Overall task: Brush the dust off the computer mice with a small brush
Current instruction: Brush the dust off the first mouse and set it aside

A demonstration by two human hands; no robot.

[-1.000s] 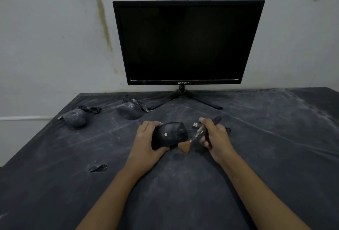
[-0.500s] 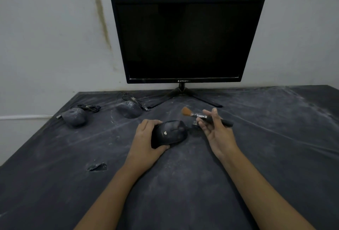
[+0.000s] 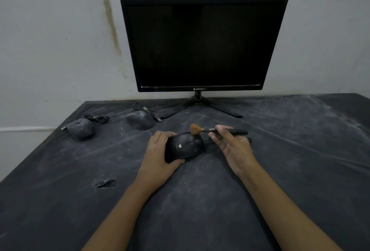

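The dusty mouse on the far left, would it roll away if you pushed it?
Probably not: the mouse sits flat like a low dome, so it would likely slide. Its coiled cable would probably drag behind floppily. The dust coating may feel slippery to grip.

"qwerty" on monitor (image 3: pixel 202 46) lower bezel

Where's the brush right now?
Head view, centre of the table: the brush is pinched in the right hand, its bristles at the far end of the mouse that the left hand holds, just in front of the monitor stand.
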